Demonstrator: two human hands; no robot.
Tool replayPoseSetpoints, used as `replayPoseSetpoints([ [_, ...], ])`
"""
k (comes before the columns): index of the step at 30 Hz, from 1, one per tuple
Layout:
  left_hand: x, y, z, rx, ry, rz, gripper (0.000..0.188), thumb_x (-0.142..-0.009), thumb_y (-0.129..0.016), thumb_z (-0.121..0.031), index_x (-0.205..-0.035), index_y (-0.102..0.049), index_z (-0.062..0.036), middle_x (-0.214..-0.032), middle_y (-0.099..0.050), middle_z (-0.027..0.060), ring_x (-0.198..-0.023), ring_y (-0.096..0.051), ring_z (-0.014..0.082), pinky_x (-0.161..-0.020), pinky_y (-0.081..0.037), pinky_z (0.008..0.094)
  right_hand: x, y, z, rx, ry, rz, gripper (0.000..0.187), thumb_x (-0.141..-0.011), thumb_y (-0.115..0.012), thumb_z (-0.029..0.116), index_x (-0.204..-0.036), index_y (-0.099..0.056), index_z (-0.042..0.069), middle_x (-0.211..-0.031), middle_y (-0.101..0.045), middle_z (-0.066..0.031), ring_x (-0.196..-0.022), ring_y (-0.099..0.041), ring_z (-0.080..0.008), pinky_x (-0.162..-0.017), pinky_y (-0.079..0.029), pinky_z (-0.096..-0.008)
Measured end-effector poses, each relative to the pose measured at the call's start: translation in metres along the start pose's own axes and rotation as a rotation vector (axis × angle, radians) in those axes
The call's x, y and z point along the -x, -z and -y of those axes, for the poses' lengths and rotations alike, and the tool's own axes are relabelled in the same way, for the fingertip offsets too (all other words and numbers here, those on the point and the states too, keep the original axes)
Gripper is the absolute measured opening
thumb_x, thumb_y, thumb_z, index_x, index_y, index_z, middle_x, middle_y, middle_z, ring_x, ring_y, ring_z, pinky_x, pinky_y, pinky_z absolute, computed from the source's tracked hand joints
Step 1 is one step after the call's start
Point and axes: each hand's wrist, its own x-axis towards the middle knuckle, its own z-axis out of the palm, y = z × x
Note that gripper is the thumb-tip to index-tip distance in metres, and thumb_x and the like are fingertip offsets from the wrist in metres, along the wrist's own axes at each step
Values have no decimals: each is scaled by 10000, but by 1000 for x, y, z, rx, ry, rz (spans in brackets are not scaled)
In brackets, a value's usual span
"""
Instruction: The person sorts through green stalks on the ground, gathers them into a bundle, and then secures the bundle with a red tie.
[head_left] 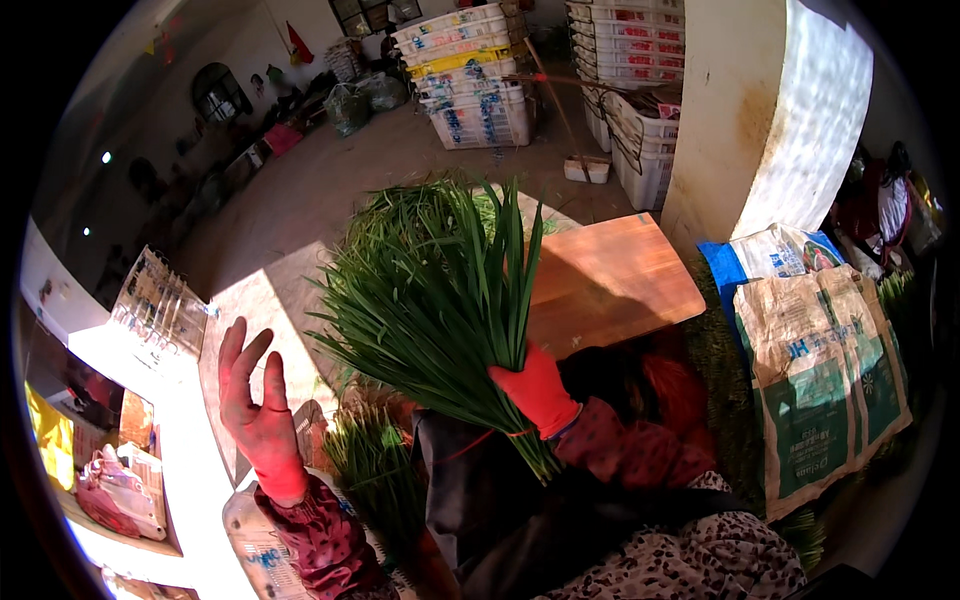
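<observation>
My right hand point(541, 393), in a red glove, is closed round the lower stems of a large bunch of long flat green leaves point(430, 310) that look like Chinese chives. The leaves fan out up and to the left, and the pale stem ends point down over my lap. A thin red tie point(468, 447) runs by the stems under my hand; whether it is fastened I cannot tell. My left hand point(262, 415), also red-gloved, is raised at the left with its fingers spread, apart from the bunch.
A wooden board point(625, 280) lies beyond my right hand. Loose leaves point(400, 215) are heaped behind the bunch. More chives point(370, 460) stand beside a white crate point(262, 540) below my left arm. Printed sacks point(820, 370) cover greens at the right, next to a pillar point(730, 110). Crates point(475, 110) are stacked at the back.
</observation>
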Motion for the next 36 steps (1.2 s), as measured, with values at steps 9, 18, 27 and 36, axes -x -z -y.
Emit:
replayPoseSetpoints([
  [9, -44, -122, -72, 109, -255, 288, 222, -726, -701, -172, -915, -690, -56, -1271, -527, 191, -1219, -431, 405, -990, -375, 452, 17, -14, 11, -12, -72, 104, 430, -759, -649, 192, -1118, -533, -16, -994, -634, -218, -964, -601, -380, -801, -474, -408],
  [18, -31, -154, -41, 0, -366, 120, 70, -743, -628, -44, -756, -605, 21, -1172, -591, 187, -1128, -506, 406, -943, -421, 441, 17, -11, -4, 7, -58, 77, 452, -748, -653, 209, -1121, -522, -10, -982, -628, -227, -963, -595, -392, -795, -469, -425],
  [27, -81, -48, 52, 232, 270, -334, 265, -859, -627, -119, -1094, -593, -2, -1150, -601, 128, -1039, -578, 218, -900, -442, 327, -1, 9, 2, -88, -126, 54, 448, -758, -639, 131, -1181, -550, 15, -1010, -662, -135, -933, -631, -231, -811, -482, -338],
  [36, 152, -107, 99, 1409, 888, 689, 778, -842, -583, -522, -1393, -340, -29, -1323, -484, 158, -1143, -522, 293, -951, -423, 376, -46, 48, -29, -382, 1, 293, 382, -877, -527, 233, -1158, -561, -24, -1050, -647, -104, -916, -627, -193, -808, -510, -340],
])
